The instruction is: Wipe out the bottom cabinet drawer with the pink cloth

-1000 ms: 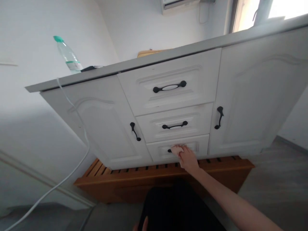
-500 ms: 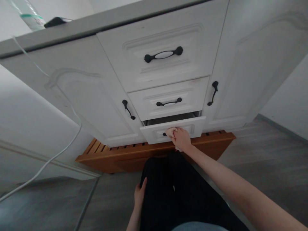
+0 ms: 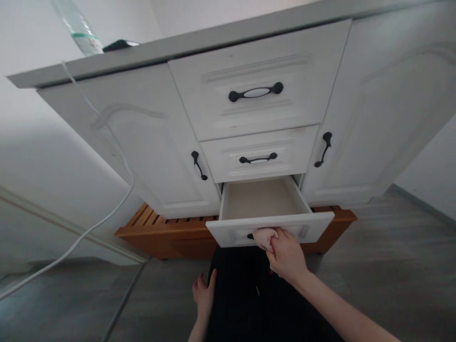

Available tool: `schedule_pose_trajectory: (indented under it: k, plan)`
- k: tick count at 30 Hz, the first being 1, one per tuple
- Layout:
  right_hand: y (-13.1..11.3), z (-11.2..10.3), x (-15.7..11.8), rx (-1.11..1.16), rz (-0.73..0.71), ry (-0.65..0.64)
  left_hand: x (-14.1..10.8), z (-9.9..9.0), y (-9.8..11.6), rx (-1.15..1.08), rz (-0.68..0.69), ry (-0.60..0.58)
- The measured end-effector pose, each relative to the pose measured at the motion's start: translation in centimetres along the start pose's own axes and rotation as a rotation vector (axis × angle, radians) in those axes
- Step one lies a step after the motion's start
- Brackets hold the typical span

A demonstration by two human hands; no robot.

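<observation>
A white cabinet [image 3: 142, 142] fills the view, with three drawers in its middle and a door on each side. The bottom drawer [image 3: 261, 197] stands pulled out and its inside looks bare. My right hand [image 3: 281, 251] is closed around the black handle on that drawer's front panel [image 3: 313, 228]. My left hand [image 3: 203, 295] rests flat against my leg in dark trousers [image 3: 249, 304], holding nothing. The middle drawer [image 3: 260, 154] and top drawer [image 3: 256, 97] are closed.
A clear plastic bottle [image 3: 78, 28] and a dark flat object [image 3: 119, 45] sit on the cabinet top. A white cable [image 3: 107, 213] hangs down the left door to the floor. A slatted wooden base [image 3: 160, 232] lies under the cabinet on grey floor [image 3: 392, 256].
My right hand pulled the bottom drawer from closed to well out, showing its bare inside. My left hand came into view against my leg.
</observation>
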State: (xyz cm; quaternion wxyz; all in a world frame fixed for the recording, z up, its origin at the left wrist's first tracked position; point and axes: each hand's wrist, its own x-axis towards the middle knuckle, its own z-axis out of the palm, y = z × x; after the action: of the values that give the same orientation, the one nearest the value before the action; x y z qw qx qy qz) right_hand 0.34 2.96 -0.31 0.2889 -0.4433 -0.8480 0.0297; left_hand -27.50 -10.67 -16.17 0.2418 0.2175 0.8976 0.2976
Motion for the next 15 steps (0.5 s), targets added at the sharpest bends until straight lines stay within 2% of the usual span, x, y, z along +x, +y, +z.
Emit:
schedule_pose_trajectory:
  k: [2,3,8,12,15]
  plan:
    - [-0.4,-0.1,-1.3,0.039,-0.013,0.048,-0.8,-0.4,0.5,0.042,0.023,0.061]
    - [-0.6,-0.1,-1.9,0.06,-0.016,0.067,-1.3,-0.5,0.7,0.052,0.036,0.051]
    - [-1.0,-0.5,-3.9,0.126,0.01,0.072,-2.1,0.1,1.0,0.073,0.046,-0.145]
    - [-0.6,-0.3,-4.0,0.122,-0.004,0.087,-0.8,0.8,0.8,0.048,-0.015,-0.265]
    - [-0.4,-0.9,-3.7,0.172,-0.059,0.115,0.2,0.9,0.8,0.004,-0.047,-0.306]
